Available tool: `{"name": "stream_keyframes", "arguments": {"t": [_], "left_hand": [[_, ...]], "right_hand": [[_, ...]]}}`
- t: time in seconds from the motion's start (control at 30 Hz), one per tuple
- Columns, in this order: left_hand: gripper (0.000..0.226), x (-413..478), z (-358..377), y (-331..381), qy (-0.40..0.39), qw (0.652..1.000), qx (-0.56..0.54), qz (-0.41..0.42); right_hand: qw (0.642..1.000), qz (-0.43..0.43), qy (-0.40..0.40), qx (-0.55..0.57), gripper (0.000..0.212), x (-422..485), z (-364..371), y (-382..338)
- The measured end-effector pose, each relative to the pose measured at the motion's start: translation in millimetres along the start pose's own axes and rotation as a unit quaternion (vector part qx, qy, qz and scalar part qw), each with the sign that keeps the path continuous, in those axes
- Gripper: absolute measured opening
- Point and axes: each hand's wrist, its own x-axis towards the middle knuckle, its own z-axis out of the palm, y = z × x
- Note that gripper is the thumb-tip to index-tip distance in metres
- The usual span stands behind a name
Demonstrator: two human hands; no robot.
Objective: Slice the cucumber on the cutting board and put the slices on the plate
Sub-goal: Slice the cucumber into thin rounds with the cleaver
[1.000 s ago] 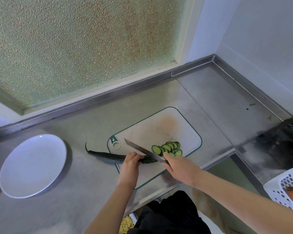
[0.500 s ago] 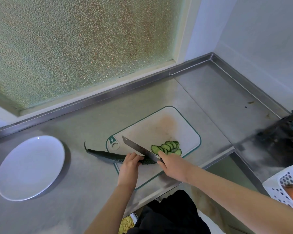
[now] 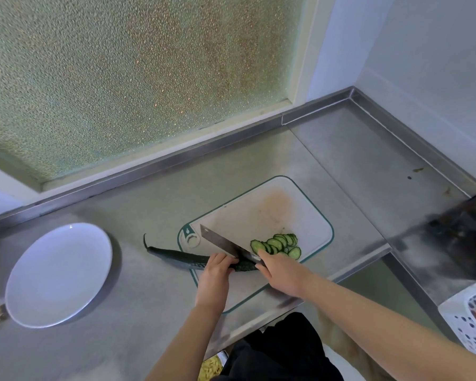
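**Head view: two hands slicing a cucumber on a steel surface**

From the head camera I look down at both bare forearms reaching forward from the bottom of the frame onto a stainless steel surface [image 3: 149, 193]. The left arm comes up almost straight. The right arm enters from the lower right corner and angles inward, so the two hands meet close together at the near edge of a white cutting board [image 3: 259, 210] with a green rim.

The left hand [image 3: 213, 273] lies palm down with its fingers curled over the cucumber [image 3: 176, 255], pinning it in place. The cucumber is long, dark green and slightly curved. Its cut end lies on the board under the hands, and its thin stem end reaches left past the board onto the bare steel.

The right hand [image 3: 282, 273] is wrapped around the handle of a knife [image 3: 220, 242]. The wide blade points away and to the left, just beside the left fingertips and across the cucumber. I cannot tell whether the edge is in the flesh.

An overlapping row of pale green slices [image 3: 276, 244] lies on the board just right of the blade. A white plate [image 3: 58, 273] sits well apart at the far left. A white perforated basket [image 3: 467, 312] shows at the right edge, and a frosted window [image 3: 135, 78] fills the top of the view.
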Motion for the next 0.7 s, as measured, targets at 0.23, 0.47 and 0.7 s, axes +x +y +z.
{"name": "stream_keyframes", "arguments": {"t": [0.23, 0.47, 0.7], "left_hand": [[0.031, -1.8, -1.3, 2.4, 0.007, 1.0, -0.014, -0.007], [0.028, -2.1, 0.5, 2.6, 0.008, 1.0, -0.008, -0.017], [0.026, -2.0, 1.8, 1.7, 0.007, 1.0, 0.001, -0.019]], "right_hand": [[1.0, 0.011, -0.003, 0.003, 0.016, 3.0, -10.1, 3.7], [1.0, 0.01, 0.018, 0.02, 0.014, -5.5, -24.7, 1.5], [1.0, -0.008, 0.013, -0.011, 0.023, -18.4, -24.4, -3.1]]}}
